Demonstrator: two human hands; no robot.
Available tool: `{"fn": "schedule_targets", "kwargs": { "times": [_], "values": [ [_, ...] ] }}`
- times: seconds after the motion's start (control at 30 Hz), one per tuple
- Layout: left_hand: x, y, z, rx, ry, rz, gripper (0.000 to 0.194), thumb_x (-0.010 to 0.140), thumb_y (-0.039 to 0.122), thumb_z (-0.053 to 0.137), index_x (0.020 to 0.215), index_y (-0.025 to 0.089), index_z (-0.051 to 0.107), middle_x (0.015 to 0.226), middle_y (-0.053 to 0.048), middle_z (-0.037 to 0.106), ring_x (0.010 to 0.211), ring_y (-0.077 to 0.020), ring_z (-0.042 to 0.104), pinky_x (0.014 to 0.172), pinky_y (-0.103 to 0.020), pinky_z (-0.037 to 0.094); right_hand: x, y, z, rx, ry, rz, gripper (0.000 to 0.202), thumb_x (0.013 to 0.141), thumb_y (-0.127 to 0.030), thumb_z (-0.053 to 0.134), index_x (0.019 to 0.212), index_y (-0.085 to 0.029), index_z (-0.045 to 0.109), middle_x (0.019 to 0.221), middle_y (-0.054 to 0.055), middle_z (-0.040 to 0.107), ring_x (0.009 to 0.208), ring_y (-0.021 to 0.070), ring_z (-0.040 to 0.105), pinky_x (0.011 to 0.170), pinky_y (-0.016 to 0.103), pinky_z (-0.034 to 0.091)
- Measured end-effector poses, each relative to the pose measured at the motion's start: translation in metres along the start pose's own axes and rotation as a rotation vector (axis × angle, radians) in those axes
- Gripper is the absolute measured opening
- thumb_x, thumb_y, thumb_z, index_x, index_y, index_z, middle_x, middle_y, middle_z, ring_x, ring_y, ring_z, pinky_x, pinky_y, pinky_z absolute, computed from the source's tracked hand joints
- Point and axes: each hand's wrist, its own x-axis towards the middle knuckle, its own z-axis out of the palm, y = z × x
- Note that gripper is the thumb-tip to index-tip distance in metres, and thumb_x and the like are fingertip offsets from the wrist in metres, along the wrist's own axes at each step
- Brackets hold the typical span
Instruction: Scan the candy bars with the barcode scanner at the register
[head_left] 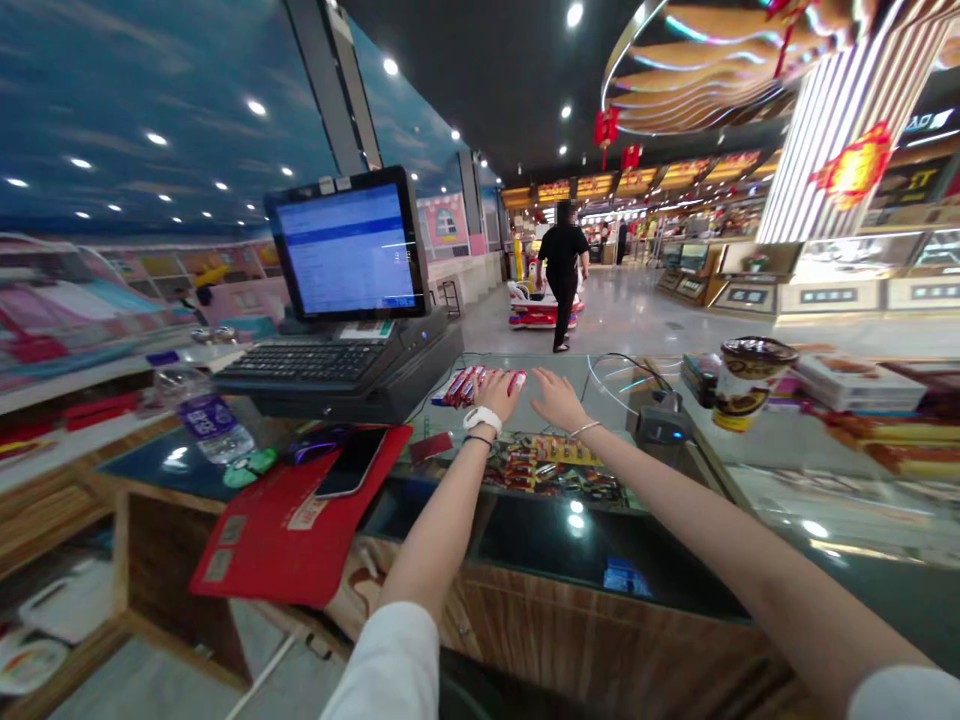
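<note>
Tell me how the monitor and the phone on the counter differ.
The monitor stands up behind the keyboard, while the phone lies flat on a red mat. The monitor's screen is lit blue; the phone's looks dark. The monitor is much larger, the phone small and slim. Both have rectangular screens.

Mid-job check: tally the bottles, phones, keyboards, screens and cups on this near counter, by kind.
Bottle: 1
Phone: 1
Keyboard: 1
Screen: 1
Cup: 1
Total: 5
</note>
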Motion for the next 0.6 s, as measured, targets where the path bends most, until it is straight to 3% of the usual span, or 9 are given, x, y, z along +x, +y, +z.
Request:
{"fn": "schedule_targets", "kwargs": {
  "times": [0.23,0.4,0.6],
  "values": [
    [-0.019,0.055,-0.018,-0.093,-0.041,0.087,0.042,0.099,0.033,0.044,0.139,0.026,0.055,0.151,-0.005,0.050,0.144,-0.0257,0.038,0.124,-0.055,0.015,-0.053,0.025,-0.061,-0.057,0.112,-0.090,0.060,0.087,-0.022,0.054,0.145,-0.013,0.042,0.151,0.016,0.047,0.141,0.0288,0.042,0.119,0.052,0.027],
    [-0.036,0.102,-0.021,-0.157,-0.040,0.224,0.039,0.097,0.030,0.049,0.135,0.024,0.057,0.147,-0.005,0.054,0.143,-0.0243,0.041,0.125,-0.054,0.015,-0.105,0.062,-0.104,-0.072,0.259,-0.171,0.048,0.088,-0.022,0.052,0.136,-0.018,0.051,0.133,0.014,0.062,0.125,0.0281,0.056,0.114,0.052,0.035],
    [-0.054,0.173,-0.017,-0.206,-0.031,0.466,0.035,0.096,0.028,0.050,0.129,0.025,0.059,0.143,-0.004,0.057,0.142,-0.0230,0.041,0.125,-0.054,0.017,-0.160,0.114,-0.142,-0.144,0.336,-0.174,0.042,0.088,-0.024,0.054,0.130,-0.018,0.055,0.126,0.014,0.064,0.117,0.0298,0.059,0.105,0.049,0.044]
  ]
}}
